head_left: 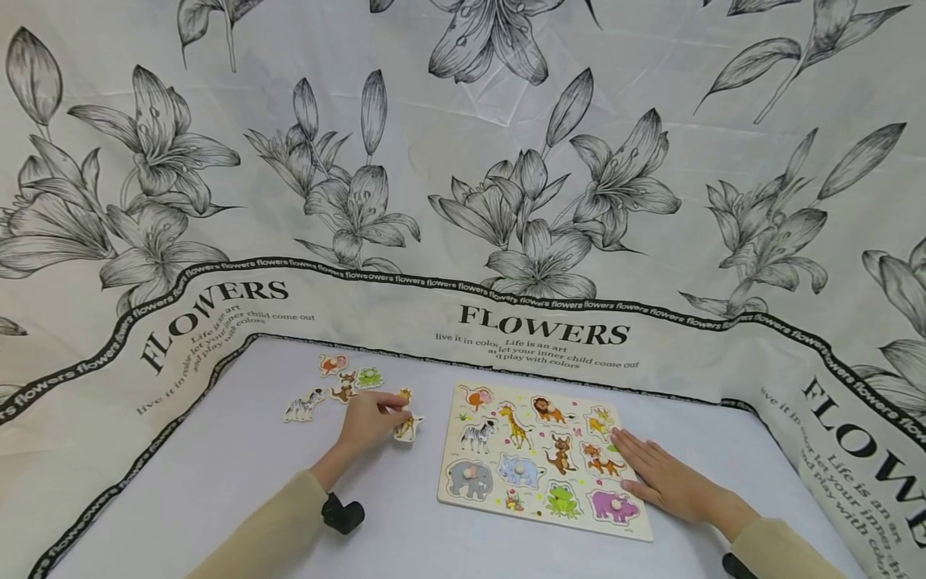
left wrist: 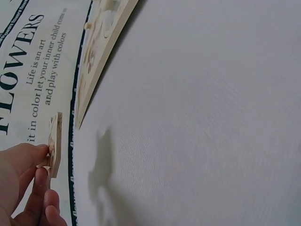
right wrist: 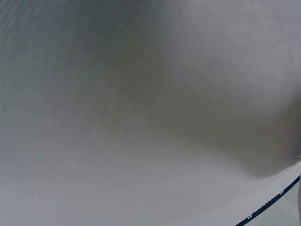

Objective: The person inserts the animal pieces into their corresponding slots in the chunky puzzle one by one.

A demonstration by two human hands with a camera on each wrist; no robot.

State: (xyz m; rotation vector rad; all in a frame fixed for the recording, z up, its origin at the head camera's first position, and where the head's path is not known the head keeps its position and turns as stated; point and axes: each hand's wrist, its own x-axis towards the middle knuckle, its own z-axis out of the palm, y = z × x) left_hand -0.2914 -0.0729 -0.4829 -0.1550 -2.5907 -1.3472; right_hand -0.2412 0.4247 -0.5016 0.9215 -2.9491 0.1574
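My left hand [head_left: 372, 425] pinches a wooden giraffe puzzle piece [head_left: 407, 426] between thumb and fingers, left of the puzzle board [head_left: 542, 519]. Edge-on in the left wrist view, the giraffe piece [left wrist: 56, 146] is held up off the table, by what looks like its knob. On the board's right edge rests my right hand [head_left: 669, 482], fingers straight. Knobs show on the grey elephant [head_left: 469, 481], the blue animal [head_left: 519, 471] and the purple hippo [head_left: 615, 507] in the board. In the right wrist view only a sliver of that hand shows.
Left of the board lie loose pieces: a zebra [head_left: 304, 405], a kangaroo [head_left: 343, 387], a frog [head_left: 370, 377] and a reddish animal [head_left: 333, 364]. A white cloth [head_left: 239, 474] covers the table. Behind stands a flower-printed curtain [head_left: 405, 201].
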